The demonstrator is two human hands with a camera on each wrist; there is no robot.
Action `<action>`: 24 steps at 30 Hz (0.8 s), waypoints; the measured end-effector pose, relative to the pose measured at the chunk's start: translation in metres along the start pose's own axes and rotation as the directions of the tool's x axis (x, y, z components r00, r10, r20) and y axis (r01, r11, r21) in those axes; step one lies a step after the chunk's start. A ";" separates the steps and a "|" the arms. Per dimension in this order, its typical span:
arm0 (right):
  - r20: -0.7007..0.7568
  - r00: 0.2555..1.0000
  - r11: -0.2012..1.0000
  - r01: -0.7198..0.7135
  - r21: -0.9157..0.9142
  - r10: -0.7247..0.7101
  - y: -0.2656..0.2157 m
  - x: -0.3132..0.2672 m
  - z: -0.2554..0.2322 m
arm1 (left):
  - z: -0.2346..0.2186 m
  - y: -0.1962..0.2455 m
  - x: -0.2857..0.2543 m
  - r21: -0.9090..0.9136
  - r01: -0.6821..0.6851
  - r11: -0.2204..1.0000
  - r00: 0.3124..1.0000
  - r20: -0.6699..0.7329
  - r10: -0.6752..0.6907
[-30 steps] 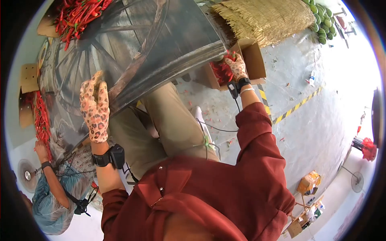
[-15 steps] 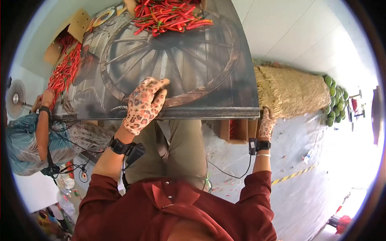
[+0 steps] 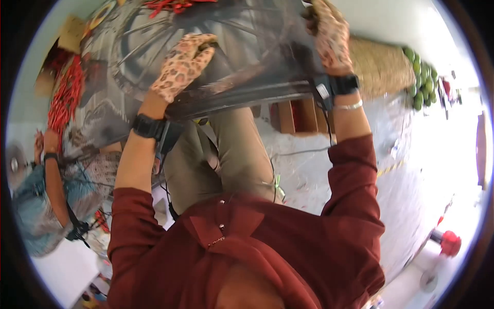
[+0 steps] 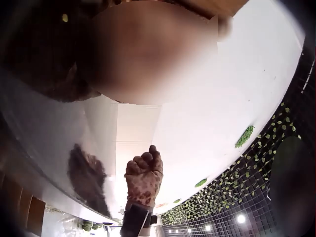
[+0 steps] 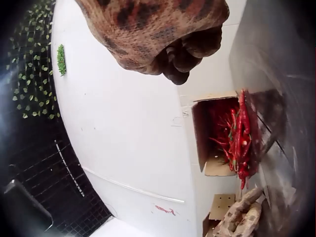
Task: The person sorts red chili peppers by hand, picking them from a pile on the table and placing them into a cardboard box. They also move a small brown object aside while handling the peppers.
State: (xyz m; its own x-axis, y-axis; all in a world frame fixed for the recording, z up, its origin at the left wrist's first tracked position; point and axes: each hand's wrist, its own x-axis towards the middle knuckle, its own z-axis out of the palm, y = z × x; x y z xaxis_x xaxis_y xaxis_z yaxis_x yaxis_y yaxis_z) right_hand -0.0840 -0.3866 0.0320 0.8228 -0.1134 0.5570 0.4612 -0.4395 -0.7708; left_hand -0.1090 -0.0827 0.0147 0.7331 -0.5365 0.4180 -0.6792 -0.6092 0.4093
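My left hand [image 3: 185,64], in a leopard-print glove, hovers over the dark wheel-printed tabletop [image 3: 242,95], thumb and fingers loosely bent with a gap between them. No object shows in it. My right hand [image 3: 332,41], gloved alike, is raised above the right end of the table. Its fingers are curled like a fist in the left wrist view, and nothing shows in its grasp. Red chili peppers [image 3: 175,5] lie on the tabletop's far side. From the right wrist view, these chilies [image 5: 239,138] spill out of a tipped cardboard box [image 5: 217,168].
An open cardboard box [image 3: 298,116] stands on the floor below the table's right end, with some red inside. A straw-coloured roll [image 3: 381,67] and green melons [image 3: 423,80] lie beyond. At left, another person's hand [image 3: 50,140] is by a second chili pile [image 3: 66,98].
My right hand has left the chilies in the floor box, passed the table's right edge and risen above the tabletop. My left hand stays over the table. The head view has shifted.
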 end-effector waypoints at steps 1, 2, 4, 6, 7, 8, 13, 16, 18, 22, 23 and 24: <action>0.048 0.882 0.794 -0.444 0.414 0.468 -0.010 -0.001 0.009 | 0.004 -0.003 0.004 0.031 0.106 0.994 0.993 0.046 -0.108; 0.023 0.868 0.785 -0.459 0.417 0.496 -0.006 -0.006 0.009 | 0.005 -0.008 0.003 0.072 0.217 0.974 0.971 0.091 -0.223; 0.124 0.859 0.684 -0.476 0.553 0.498 0.006 -0.010 0.007 | 0.008 -0.017 0.003 0.077 0.139 0.987 0.985 0.092 -0.146; 0.132 0.850 0.672 -0.489 0.555 0.509 0.009 -0.009 0.001 | 0.014 -0.028 0.001 0.075 0.069 0.995 0.994 0.081 -0.075; 0.155 0.852 0.666 -0.493 0.560 0.500 0.010 -0.009 -0.002 | 0.017 -0.034 0.000 0.186 0.015 0.982 0.999 0.049 -0.024; 0.144 0.845 0.660 -0.498 0.563 0.515 0.012 -0.008 -0.002 | 0.021 -0.040 -0.001 0.297 -0.037 0.954 0.999 0.019 0.033; 0.217 0.839 0.594 -0.514 0.619 0.499 0.015 -0.009 -0.004 | 0.015 -0.024 0.013 0.139 0.056 0.989 0.993 0.093 -0.070; 0.256 0.798 0.519 -0.561 0.645 0.545 0.002 -0.012 -0.006 | 0.016 -0.022 0.015 0.140 0.074 0.987 0.992 0.092 -0.088; 0.279 0.791 0.487 -0.569 0.663 0.544 0.003 -0.012 -0.006 | 0.015 -0.019 0.017 0.141 0.084 0.986 0.991 0.091 -0.097; 0.275 0.797 0.519 -0.570 0.637 0.538 0.009 -0.009 -0.006 | 0.016 0.031 0.020 0.208 0.088 0.974 0.975 0.182 -0.127; 0.278 0.803 0.514 -0.563 0.647 0.528 0.011 -0.009 -0.006 | 0.022 0.048 0.018 0.207 0.082 0.975 0.976 0.182 -0.121; 0.269 0.806 0.519 -0.557 0.649 0.528 0.013 -0.008 -0.006 | 0.031 0.063 0.015 0.262 -0.039 0.964 0.980 0.199 -0.015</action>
State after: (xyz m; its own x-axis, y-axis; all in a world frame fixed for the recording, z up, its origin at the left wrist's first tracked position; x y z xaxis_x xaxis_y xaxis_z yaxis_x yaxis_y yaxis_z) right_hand -0.0867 -0.3968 0.0195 0.9956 -0.0837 -0.0414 -0.0031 0.4131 -0.9107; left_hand -0.1398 -0.1474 0.0212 0.7355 -0.6328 0.2422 -0.6740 -0.7199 0.1659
